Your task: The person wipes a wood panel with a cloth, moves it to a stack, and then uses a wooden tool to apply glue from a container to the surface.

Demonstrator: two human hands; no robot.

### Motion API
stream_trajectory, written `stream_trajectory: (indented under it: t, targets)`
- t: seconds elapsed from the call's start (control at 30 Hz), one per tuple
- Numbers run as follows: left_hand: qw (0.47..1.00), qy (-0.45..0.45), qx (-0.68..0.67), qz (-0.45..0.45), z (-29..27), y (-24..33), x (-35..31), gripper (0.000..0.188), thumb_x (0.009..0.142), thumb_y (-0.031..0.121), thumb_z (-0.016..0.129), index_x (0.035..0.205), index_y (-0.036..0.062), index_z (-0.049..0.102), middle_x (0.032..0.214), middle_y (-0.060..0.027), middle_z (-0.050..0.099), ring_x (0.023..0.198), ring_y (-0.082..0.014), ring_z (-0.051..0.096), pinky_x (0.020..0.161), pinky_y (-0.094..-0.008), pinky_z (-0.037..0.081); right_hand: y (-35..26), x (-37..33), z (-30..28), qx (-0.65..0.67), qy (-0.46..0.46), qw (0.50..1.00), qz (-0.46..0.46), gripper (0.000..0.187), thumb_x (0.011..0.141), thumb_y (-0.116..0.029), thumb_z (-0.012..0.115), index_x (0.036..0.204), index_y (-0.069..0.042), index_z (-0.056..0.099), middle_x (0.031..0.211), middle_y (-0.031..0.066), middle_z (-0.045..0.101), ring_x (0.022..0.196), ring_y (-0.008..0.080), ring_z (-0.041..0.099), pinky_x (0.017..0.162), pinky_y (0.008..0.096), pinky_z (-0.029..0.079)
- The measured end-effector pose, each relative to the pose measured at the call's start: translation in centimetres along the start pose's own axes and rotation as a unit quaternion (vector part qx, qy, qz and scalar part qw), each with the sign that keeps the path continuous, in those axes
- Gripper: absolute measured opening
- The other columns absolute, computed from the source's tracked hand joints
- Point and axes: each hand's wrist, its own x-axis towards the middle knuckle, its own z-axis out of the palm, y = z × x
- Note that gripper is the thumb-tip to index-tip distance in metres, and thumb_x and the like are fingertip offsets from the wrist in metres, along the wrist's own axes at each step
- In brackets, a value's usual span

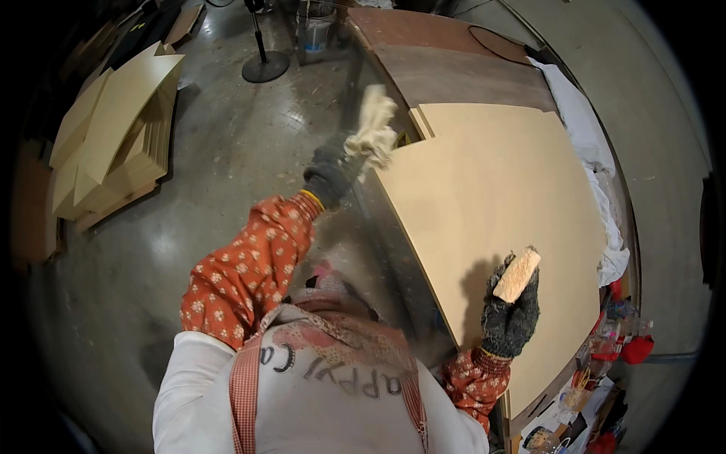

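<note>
Over pale board [499, 189], right hand [511, 324] grips tan block [517, 277]; left hand [329, 175] (beside board's edge) grips cloth [373, 135].

The left hand [330, 175], clenched, is stretched forward; the right hand [512, 321], curled, sits farther back.

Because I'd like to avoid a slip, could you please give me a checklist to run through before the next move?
1. Cloth held: ok, in the gloved left hand.
2. Cloth laid flat: not ok, it is bunched and blurred.
3. Block held: ok, in the gloved right hand.
4. Right hand touching the pale panel: cannot tell from above.
5. Panel free of fine dust: cannot tell at this size.
6. Floor stack of panels apart from both hands: ok, off to the left.
</note>
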Motion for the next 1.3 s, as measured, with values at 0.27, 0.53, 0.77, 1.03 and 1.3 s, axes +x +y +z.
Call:
stream_trajectory:
  t: [0.27,0.53,0.77,1.03,1.3]
  targets:
    - [0.935,0.088,-0.292,-0.179,-2.1,2.9,-2.2,0.037,0.081,0.015,0.067,0.112,0.001,0.053,0.099,-0.0099,0.063,0.089,-0.0172,0.06,0.078,-0.0318,0.049,-0.2,0.8,-0.5,-0.086,-0.067,0.994,-0.006,0.048,0.097,-0.019,0.045,0.14,-0.002,0.031,0.129,0.0159,0.047,0.113,0.0253,0.053,0.095,0.0366,0.047]
    - [0.929,-0.106,-0.347,0.08,-1.6,13.6,-2.9,0.05,0.084,0.011,0.065,0.126,0.0003,0.042,0.113,-0.0092,0.057,0.105,-0.0169,0.054,0.091,-0.0308,0.044,-2.1,-9.8,-3.8,0.075,0.02,0.997,-0.023,0.043,0.096,-0.021,0.046,0.136,-0.005,0.04,0.122,0.0117,0.055,0.105,0.024,0.058,0.084,0.0366,0.053]
    - [0.878,-0.185,-0.318,0.305,-0.6,18.8,-6.2,0.045,0.078,0.019,0.07,0.117,0.0014,0.055,0.105,-0.0135,0.062,0.094,-0.0217,0.061,0.083,-0.034,0.049,4.4,-21.5,-5.9,-0.264,0.219,0.922,-0.18,0.048,0.086,-0.022,0.063,0.123,0.005,0.05,0.112,0.0117,0.058,0.099,0.0192,0.056,0.085,0.0317,0.048]
    - [0.878,-0.122,-0.145,0.44,4.2,20.3,-8.3,0.046,0.078,0.027,0.067,0.12,0.0093,0.057,0.123,-0.0122,0.055,0.115,-0.0305,0.049,0.101,-0.0422,0.038,10.5,-22.5,-2.3,-0.626,0.176,0.68,-0.339,0.03,0.083,-0.014,0.065,0.111,-0.007,0.059,0.098,0.0097,0.065,0.083,0.0214,0.066,0.071,0.0324,0.056]
    - [0.879,-0.099,-0.218,0.411,6.0,19.6,-8.5,0.051,0.074,0.024,0.073,0.119,0.0062,0.056,0.121,-0.0134,0.055,0.113,-0.0298,0.051,0.098,-0.0399,0.041,10.9,-18.8,-1.0,-0.781,0.086,0.516,-0.341,0.039,0.078,-0.019,0.066,0.114,-0.007,0.06,0.097,0.014,0.063,0.085,0.0304,0.061,0.074,0.0402,0.05]
